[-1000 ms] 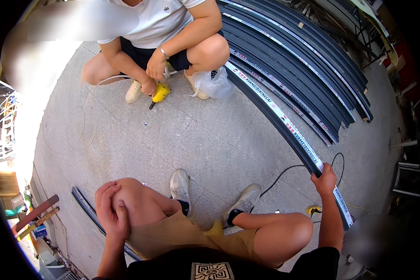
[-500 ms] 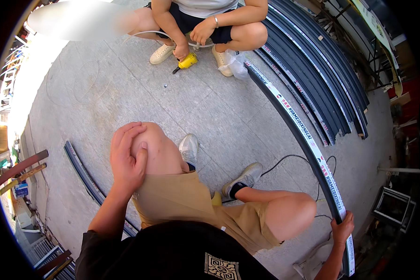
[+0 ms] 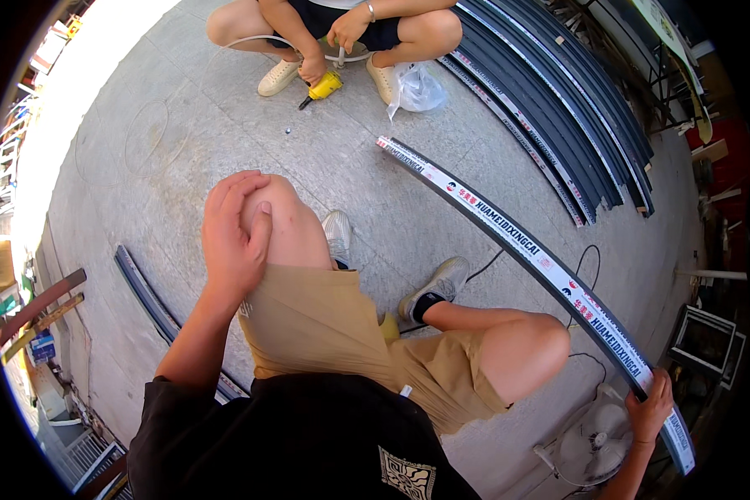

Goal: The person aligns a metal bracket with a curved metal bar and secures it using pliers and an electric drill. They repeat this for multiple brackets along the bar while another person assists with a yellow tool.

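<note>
My right hand is wrapped round a long dark frame profile near its right end. White printed film covers the profile's upper face. It slants from lower right toward the middle of the floor, its far end in front of the plastic bag. My left hand lies over my bent left knee and holds nothing, its fingers stretched over the skin and the thumb apart. Opposite me, a squatting person's hand holds a yellow power tool, pointed down at the floor.
Several similar dark profiles lie stacked at the far right. Another profile is on the floor left of me. A fan stands by my right forearm, with a black cable near it. A small bit lies on the floor.
The profile's far end has swung left and nearer, away from the stack and the bag. My right hand has shifted slightly right, still gripping it. My left hand stays on the knee.
</note>
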### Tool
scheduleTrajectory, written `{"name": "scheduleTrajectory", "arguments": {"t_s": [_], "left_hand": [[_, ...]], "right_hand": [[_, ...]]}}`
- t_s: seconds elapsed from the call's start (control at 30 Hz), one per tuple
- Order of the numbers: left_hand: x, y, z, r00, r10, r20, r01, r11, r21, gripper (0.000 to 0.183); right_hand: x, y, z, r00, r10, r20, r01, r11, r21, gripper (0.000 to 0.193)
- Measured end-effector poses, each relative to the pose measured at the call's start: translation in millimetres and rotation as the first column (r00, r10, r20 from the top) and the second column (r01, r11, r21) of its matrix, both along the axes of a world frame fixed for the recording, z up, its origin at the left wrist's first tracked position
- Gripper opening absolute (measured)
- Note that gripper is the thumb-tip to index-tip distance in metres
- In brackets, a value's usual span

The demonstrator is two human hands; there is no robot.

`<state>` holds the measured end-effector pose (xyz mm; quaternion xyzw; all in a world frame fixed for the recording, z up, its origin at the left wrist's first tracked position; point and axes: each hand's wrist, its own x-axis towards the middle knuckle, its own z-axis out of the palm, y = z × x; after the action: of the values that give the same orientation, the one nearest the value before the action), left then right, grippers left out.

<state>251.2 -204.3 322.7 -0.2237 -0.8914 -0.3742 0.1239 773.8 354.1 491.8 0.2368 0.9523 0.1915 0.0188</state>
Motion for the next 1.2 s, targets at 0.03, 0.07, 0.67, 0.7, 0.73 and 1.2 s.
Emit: {"name": "scheduleTrajectory", "arguments": {"t_s": [0.03, 0.07, 0.67, 0.7, 0.73, 1.2], "left_hand": [[0, -3, 1, 1.000, 0.009, -0.019, -0.009, 1.000, -0.015, 0.030], [2, -4, 0, 1.000, 0.006, -0.021, -0.007, 1.000, -0.018, 0.030], [7, -31, 0, 0.991, 0.109, 0.073, -0.112, 0.993, 0.029, 0.032], [5, -31, 2, 0.990, 0.119, 0.078, -0.120, 0.993, 0.017, 0.033], [4, -32, 2, 0.988, 0.129, 0.083, -0.130, 0.991, 0.009, 0.033], [-27, -28, -3, 0.980, 0.159, 0.120, -0.138, 0.976, -0.169, 0.037]], "right_hand": [[-14, 0, 9, 1.000, 0.029, 0.011, -0.029, 1.000, -0.010, 0.064], [-27, -1, 15, 0.998, 0.056, 0.023, -0.056, 0.998, -0.015, 0.063], [-423, -67, -286, 0.884, 0.466, -0.043, -0.377, 0.656, -0.654, 0.059], [-440, -73, -309, 0.883, 0.469, -0.015, -0.353, 0.642, -0.681, 0.058], [-453, -77, -332, 0.879, 0.476, -0.027, -0.354, 0.613, -0.707, 0.058], [-527, -79, -524, 0.828, 0.451, 0.334, -0.077, 0.681, -0.728, 0.054]]}}
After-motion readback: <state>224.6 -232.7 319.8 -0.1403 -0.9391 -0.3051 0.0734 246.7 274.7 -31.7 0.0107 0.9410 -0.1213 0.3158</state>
